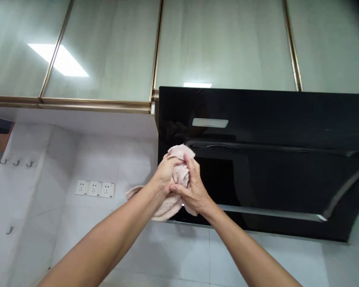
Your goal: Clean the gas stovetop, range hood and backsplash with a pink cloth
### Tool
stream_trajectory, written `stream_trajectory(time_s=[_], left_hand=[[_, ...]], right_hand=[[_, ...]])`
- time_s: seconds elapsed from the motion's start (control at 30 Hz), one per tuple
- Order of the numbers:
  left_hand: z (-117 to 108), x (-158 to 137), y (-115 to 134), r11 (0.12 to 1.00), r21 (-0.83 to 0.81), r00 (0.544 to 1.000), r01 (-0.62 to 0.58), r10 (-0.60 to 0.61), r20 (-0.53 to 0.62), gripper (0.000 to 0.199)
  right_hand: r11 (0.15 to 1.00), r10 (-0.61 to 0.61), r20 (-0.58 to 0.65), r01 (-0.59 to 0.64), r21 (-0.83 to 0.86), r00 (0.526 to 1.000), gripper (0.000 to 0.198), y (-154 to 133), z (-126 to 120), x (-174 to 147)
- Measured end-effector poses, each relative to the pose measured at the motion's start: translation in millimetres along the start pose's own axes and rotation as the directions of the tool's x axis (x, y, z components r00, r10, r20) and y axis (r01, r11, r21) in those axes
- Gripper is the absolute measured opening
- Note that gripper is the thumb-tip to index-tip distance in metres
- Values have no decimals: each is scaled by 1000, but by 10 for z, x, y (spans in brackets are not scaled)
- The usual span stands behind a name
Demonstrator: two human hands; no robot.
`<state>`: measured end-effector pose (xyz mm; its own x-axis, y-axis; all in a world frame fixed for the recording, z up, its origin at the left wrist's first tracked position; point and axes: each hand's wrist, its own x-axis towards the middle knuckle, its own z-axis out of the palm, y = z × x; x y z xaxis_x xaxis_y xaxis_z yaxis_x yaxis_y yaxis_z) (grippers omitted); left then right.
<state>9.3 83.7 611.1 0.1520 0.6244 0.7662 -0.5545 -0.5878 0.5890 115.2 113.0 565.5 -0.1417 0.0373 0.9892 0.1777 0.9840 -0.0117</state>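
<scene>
A black glossy range hood [275, 175] is fixed on the wall, and the pale pink towel [181, 175] is in front of its left end, bunched between two bare hands. The left hand [164, 173], which is before the left edge of the range hood, has its fingers closed around the towel. The right hand [195, 189], a little more inward over the range hood, is also closed on the towel, with its thumb pressing from below and its fingers from above. One part of the towel sticks out above the hands, and a looser part hangs under them, reaching beyond the left edge of the range hood. Whether the towel touches the range hood, I cannot tell.

On the front of the range hood there is a small light-coloured panel [210, 122], and a silver strip [272, 214] runs near its lower edge. Above the range hood are glossy pale-green cabinet doors [103, 48] with gold-coloured trims. To the left of the range hood, three white wall sockets [95, 189] sit in a row, and farther left there are metal hooks [16, 163]. White wall tiles [182, 255] continue below the range hood.
</scene>
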Motion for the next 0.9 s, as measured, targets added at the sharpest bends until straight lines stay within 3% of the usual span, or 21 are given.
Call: stream_trajectory(time_s=[0.1,0.2,0.23,0.3,0.4,0.47,0.57,0.63,0.7,0.83,0.9], left_hand=[[79,-87,223,1000,22,991,4,-7,134,39],[-65,-161,293,955,296,995,-11,-20,103,34],[-152,-177,281,914,406,998,-31,3,69,37],[-361,-202,212,777,617,992,-120,125,35,40],[-693,-238,31,527,823,964,-211,253,86,49],[-878,-260,-105,489,854,968,-178,243,63,57],[-1066,-270,-257,563,821,970,-93,236,-52,61],[-1140,-258,-304,610,789,961,-74,255,-107,60],[-1189,-241,-315,639,765,940,-79,302,-156,57],[-1272,-261,-295,620,774,867,-126,448,-218,50],[-1321,-329,-297,595,796,852,-108,467,-234,47]], right_hand=[[999,-53,-26,53,5,998,81,-77,-228,184],[965,-128,-69,108,-239,989,52,-185,-445,421],[917,-204,-105,152,-368,973,44,-242,-506,528],[766,-407,-167,236,-598,898,34,-386,-605,800],[554,-606,-149,281,-783,781,28,-609,-668,1292],[455,-625,-75,284,-844,777,30,-673,-632,1575],[376,-604,-10,274,-885,797,33,-501,-462,1745],[358,-592,30,296,-885,805,31,-197,-296,1633],[333,-575,152,399,-854,804,27,200,-112,1351],[279,-440,528,670,-688,726,30,955,243,511],[312,-358,593,691,-652,721,31,1211,396,90]])
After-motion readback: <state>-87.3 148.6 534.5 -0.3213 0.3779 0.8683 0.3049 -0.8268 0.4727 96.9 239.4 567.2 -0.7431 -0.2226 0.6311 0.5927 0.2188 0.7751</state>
